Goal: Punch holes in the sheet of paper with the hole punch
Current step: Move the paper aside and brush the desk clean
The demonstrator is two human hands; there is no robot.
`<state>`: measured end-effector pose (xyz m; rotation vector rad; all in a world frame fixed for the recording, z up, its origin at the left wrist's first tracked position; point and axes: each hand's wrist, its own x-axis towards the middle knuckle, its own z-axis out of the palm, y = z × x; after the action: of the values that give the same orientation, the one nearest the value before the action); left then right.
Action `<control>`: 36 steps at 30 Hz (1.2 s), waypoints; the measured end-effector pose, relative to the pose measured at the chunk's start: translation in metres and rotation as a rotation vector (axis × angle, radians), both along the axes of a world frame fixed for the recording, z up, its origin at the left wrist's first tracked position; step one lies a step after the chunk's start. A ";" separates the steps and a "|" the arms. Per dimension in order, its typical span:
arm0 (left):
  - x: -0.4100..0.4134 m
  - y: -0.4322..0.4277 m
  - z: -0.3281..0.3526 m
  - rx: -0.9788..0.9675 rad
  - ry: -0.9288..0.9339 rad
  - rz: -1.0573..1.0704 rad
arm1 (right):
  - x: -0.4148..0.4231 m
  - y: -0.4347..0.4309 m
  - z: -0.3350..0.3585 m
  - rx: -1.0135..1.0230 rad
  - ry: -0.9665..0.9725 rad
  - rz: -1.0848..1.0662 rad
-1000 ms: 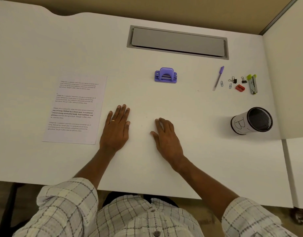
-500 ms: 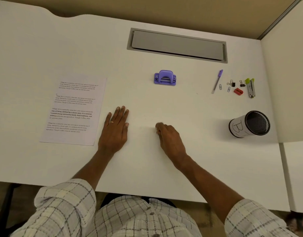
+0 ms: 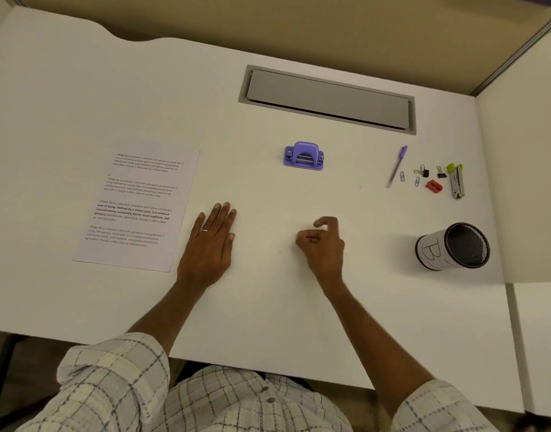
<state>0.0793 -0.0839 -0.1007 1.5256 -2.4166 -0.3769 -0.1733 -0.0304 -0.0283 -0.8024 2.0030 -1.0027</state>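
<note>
My left hand (image 3: pixel 210 244) lies flat on the table (image 3: pixel 81 88), fingers straight and close together, ring on one finger, just right of the sheet of paper (image 3: pixel 137 207), not touching it. My right hand (image 3: pixel 324 244) is mid-table, fingers curled in, holding nothing. Paper lies flat toward the table's left edge, printed side up. Hole punch (image 3: pixel 303 156) – purple, upright – sits toward the far edge, just in front of the grey cable hatch (image 3: pixel 327 98), well apart from both hands. Toward the right edge – pen (image 3: pixel 397 165), clips, stapler (image 3: pixel 455 180), and a mesh cup (image 3: pixel 453 246) on its side
</note>
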 end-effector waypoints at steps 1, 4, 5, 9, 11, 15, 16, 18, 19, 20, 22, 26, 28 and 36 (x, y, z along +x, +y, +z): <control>0.000 0.000 0.000 0.000 0.000 0.000 | -0.006 -0.001 0.001 0.005 -0.159 -0.099; 0.000 -0.001 -0.002 -0.003 -0.013 -0.003 | -0.024 -0.003 0.011 -0.086 -0.712 -0.287; 0.000 -0.001 -0.003 -0.003 -0.017 -0.004 | -0.032 -0.002 0.016 -0.119 -0.818 -0.331; 0.001 -0.002 -0.006 -0.002 -0.017 -0.001 | -0.070 0.004 0.041 -0.177 -1.034 -0.433; 0.000 -0.002 -0.007 -0.014 -0.014 -0.004 | -0.095 0.011 0.056 -0.204 -1.060 -0.475; 0.001 -0.003 -0.008 -0.021 0.014 -0.005 | -0.152 0.031 0.085 -0.268 -0.988 -0.530; 0.001 -0.003 -0.009 -0.023 0.015 -0.006 | -0.167 0.038 0.092 -0.273 -0.949 -0.542; 0.000 -0.003 -0.010 -0.026 0.013 -0.010 | -0.196 0.050 0.101 -0.286 -0.861 -0.557; 0.000 -0.004 -0.010 -0.021 0.013 -0.011 | -0.209 0.055 0.104 -0.297 -0.808 -0.559; 0.000 -0.004 -0.009 -0.016 0.013 -0.011 | -0.221 0.060 0.106 -0.307 -0.736 -0.556; 0.000 -0.003 -0.007 -0.010 0.008 -0.013 | -0.241 0.070 0.108 -0.304 -0.538 -0.532; 0.000 -0.003 -0.005 0.003 0.001 -0.012 | -0.261 0.087 0.104 -0.127 -0.020 -0.363; 0.000 -0.003 -0.005 0.001 -0.004 -0.012 | -0.264 0.089 0.100 -0.032 0.213 -0.264; 0.001 -0.004 -0.009 -0.016 -0.025 -0.008 | -0.263 0.090 0.094 -0.017 0.559 -0.097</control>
<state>0.0808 -0.0877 -0.1099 1.5232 -2.4391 -0.3415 -0.4362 0.0594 0.0652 -1.0940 2.5253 -0.9163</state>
